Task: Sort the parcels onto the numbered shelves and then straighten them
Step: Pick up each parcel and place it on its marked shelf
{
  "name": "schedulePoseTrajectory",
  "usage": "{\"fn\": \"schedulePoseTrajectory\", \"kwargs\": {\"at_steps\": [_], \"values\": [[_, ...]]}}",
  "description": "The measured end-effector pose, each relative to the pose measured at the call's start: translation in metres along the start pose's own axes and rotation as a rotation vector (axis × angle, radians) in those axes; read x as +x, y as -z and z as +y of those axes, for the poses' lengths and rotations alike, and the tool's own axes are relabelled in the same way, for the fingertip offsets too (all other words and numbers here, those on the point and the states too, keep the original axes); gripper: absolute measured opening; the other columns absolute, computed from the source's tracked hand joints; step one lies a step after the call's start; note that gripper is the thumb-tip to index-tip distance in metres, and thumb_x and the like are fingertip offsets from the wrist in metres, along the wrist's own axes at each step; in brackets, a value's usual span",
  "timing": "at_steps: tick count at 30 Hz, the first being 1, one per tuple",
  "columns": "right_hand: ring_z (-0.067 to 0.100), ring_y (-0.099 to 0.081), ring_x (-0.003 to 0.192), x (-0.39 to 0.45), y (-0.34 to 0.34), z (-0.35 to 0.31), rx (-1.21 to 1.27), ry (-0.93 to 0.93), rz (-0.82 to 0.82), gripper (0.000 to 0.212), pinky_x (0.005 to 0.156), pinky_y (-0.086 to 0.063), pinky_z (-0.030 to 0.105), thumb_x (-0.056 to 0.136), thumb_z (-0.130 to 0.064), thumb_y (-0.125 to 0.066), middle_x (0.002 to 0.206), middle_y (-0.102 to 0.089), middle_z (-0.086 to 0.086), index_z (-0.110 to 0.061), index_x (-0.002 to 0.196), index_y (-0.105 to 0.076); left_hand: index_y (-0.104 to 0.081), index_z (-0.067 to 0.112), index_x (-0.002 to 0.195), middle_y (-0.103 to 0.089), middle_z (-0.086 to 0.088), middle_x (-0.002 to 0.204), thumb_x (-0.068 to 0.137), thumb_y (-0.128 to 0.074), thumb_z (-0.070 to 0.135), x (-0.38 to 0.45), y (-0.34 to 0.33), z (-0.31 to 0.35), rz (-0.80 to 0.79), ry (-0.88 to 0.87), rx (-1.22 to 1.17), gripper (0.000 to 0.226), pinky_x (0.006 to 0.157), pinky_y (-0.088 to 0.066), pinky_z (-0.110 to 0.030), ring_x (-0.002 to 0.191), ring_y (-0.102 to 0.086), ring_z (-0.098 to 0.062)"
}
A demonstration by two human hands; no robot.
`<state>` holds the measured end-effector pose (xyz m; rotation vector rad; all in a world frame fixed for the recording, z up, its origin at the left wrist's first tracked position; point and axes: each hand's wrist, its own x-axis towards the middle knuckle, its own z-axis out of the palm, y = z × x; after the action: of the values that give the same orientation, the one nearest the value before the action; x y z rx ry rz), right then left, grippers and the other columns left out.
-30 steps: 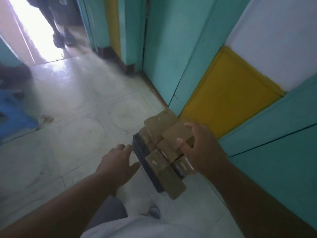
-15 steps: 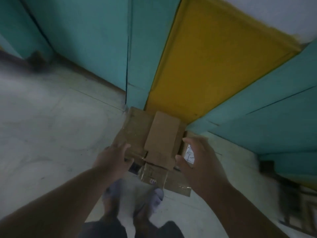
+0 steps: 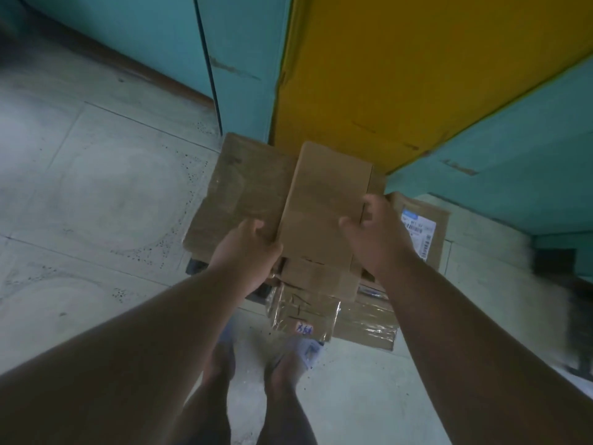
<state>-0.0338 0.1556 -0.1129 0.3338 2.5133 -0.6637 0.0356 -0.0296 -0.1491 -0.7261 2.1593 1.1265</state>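
Note:
A pile of brown cardboard parcels sits on the floor in front of my feet, against the wall. The top parcel (image 3: pixel 324 200) is a plain long box. My left hand (image 3: pixel 247 252) grips its lower left edge and my right hand (image 3: pixel 375 239) grips its right edge, fingers curled over the side. To its left lies a wider flat parcel (image 3: pixel 244 187). A parcel with a white shipping label (image 3: pixel 420 232) shows behind my right hand. Taped parcels (image 3: pixel 308 316) lie at the front of the pile, one with handwritten marks.
A teal and yellow painted wall (image 3: pixel 385 75) rises just behind the pile. Pale tiled floor (image 3: pixel 96 194) spreads to the left. My two feet (image 3: pixel 282 374) stand right at the pile's front. A dark blurred object (image 3: pixel 577 316) sits at the far right.
The view has swung down and closer over the pile. Both hands have closed in from beside the stack onto the sides of the top parcel.

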Motion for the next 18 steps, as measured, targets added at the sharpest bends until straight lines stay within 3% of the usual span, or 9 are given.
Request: {"fn": "schedulePoseTrajectory", "kwargs": {"at_steps": [3, 5, 6, 8, 10, 12, 15, 18], "values": [[0.018, -0.056, 0.109, 0.021, -0.007, 0.004, 0.260, -0.128, 0.014, 0.056, 0.088, -0.046, 0.036, 0.095, -0.042, -0.060, 0.139, -0.056, -0.001, -0.029, 0.146, -0.041, -0.043, 0.021, 0.146, -0.064, -0.003, 0.113, 0.096, -0.058, 0.036, 0.014, -0.013, 0.008, -0.016, 0.072, -0.212, 0.055, 0.054, -0.048, -0.026, 0.079, -0.062, -0.014], [0.023, -0.055, 0.120, 0.024, -0.011, 0.003, 0.370, -0.171, 0.023, 0.058, 0.096, -0.044, 0.039, 0.096, -0.042, -0.059, 0.144, -0.053, 0.000, -0.028, 0.149, -0.040, -0.057, 0.024, 0.129, -0.067, -0.007, 0.105, 0.093, -0.059, 0.033, 0.017, -0.021, 0.015, -0.043, 0.106, -0.354, 0.037, 0.050, -0.046, -0.025, 0.069, -0.061, -0.017], [0.024, -0.051, 0.126, 0.020, -0.011, 0.000, 0.417, -0.181, 0.019, 0.061, 0.097, -0.041, 0.037, 0.096, -0.041, -0.058, 0.147, -0.049, -0.001, -0.027, 0.152, -0.036, -0.060, 0.025, 0.118, -0.069, -0.008, 0.103, 0.092, -0.060, 0.032, 0.016, -0.023, 0.018, -0.038, 0.116, -0.424, 0.028, 0.054, -0.051, -0.027, 0.071, -0.062, -0.018], [0.019, -0.052, 0.125, 0.007, -0.006, -0.002, 0.470, -0.180, -0.007, 0.057, 0.092, -0.039, 0.032, 0.098, -0.040, -0.057, 0.142, -0.052, -0.004, -0.027, 0.150, -0.039, -0.058, 0.028, 0.110, -0.070, -0.003, 0.103, 0.087, -0.065, 0.032, 0.005, -0.022, 0.023, -0.030, 0.134, -0.552, 0.024, 0.078, -0.061, -0.039, 0.085, -0.069, -0.021], [0.009, -0.059, 0.101, -0.014, 0.005, -0.006, 0.483, -0.148, -0.011, 0.028, 0.078, -0.044, 0.027, 0.098, -0.038, -0.058, 0.116, -0.063, -0.009, -0.030, 0.125, -0.058, -0.057, 0.028, 0.110, -0.070, 0.000, 0.104, 0.082, -0.068, 0.033, -0.016, -0.014, 0.030, -0.016, 0.087, -0.596, 0.031, 0.084, -0.060, -0.050, 0.093, -0.070, -0.024], [0.010, -0.062, 0.093, -0.039, 0.028, -0.015, 0.487, -0.099, 0.001, 0.014, 0.074, -0.046, 0.029, 0.096, -0.042, -0.059, 0.106, -0.065, -0.008, -0.032, 0.105, -0.058, -0.057, 0.028, 0.111, -0.069, -0.002, 0.103, 0.081, -0.068, 0.033, -0.046, 0.001, 0.040, 0.010, 0.003, -0.556, 0.032, 0.082, -0.060, -0.053, 0.092, -0.069, -0.026], [0.011, -0.062, 0.099, -0.080, 0.078, -0.038, 0.546, -0.030, -0.017, 0.038, 0.076, -0.047, 0.030, 0.090, -0.053, -0.063, 0.118, -0.065, -0.006, -0.030, 0.119, -0.056, -0.054, 0.031, 0.111, -0.067, -0.001, 0.103, 0.092, -0.062, 0.025, -0.100, 0.027, 0.060, 0.034, -0.124, -0.425, 0.021, 0.078, -0.061, -0.051, 0.091, -0.068, -0.025], [0.017, -0.062, 0.113, -0.128, 0.134, -0.071, 0.630, 0.072, 0.012, 0.097, 0.093, -0.051, 0.043, 0.059, -0.084, -0.069, 0.129, -0.062, -0.007, -0.035, 0.139, -0.044, -0.051, 0.035, 0.117, -0.063, 0.008, 0.098, 0.094, -0.061, 0.024, -0.158, 0.050, 0.084, 0.104, -0.278, -0.247, 0.028, 0.073, -0.062, -0.044, 0.086, -0.067, -0.016]]}}
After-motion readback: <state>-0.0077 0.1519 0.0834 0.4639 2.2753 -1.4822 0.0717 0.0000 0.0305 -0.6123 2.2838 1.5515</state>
